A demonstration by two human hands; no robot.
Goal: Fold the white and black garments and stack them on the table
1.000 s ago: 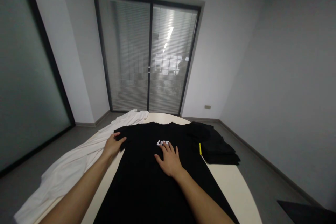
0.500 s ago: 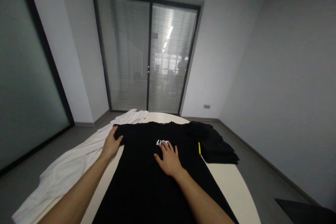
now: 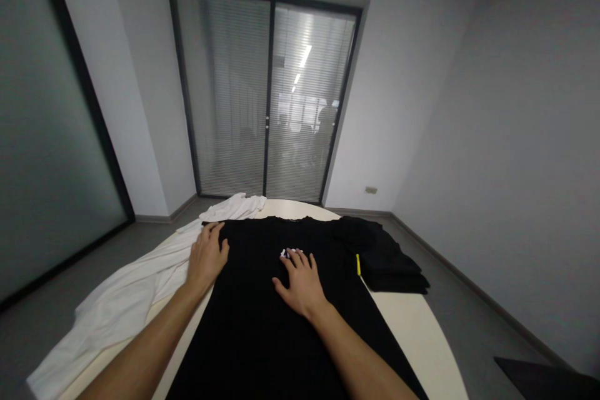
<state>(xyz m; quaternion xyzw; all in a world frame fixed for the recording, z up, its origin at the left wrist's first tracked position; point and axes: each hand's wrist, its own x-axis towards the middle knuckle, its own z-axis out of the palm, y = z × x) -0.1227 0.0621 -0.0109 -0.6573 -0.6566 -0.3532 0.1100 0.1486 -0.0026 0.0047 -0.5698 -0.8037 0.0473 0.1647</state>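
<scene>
A black T-shirt lies spread out flat, its collar toward the far end of the table and its lower part running out of view at the bottom. My left hand rests on the left sleeve with fingers extended, holding nothing. Spread over the chest is my right hand, fingers apart, partly covering the white printed lettering. Both palms face down on the cloth.
White garments lie heaped along the left of the pale rounded table. Folded black clothes are stacked at the right, beside a yellow strip. Glass doors with blinds stand beyond.
My left hand has shifted from the sleeve's outer edge inward over the sleeve. My right hand stays on the chest and covers slightly more of the lettering.
</scene>
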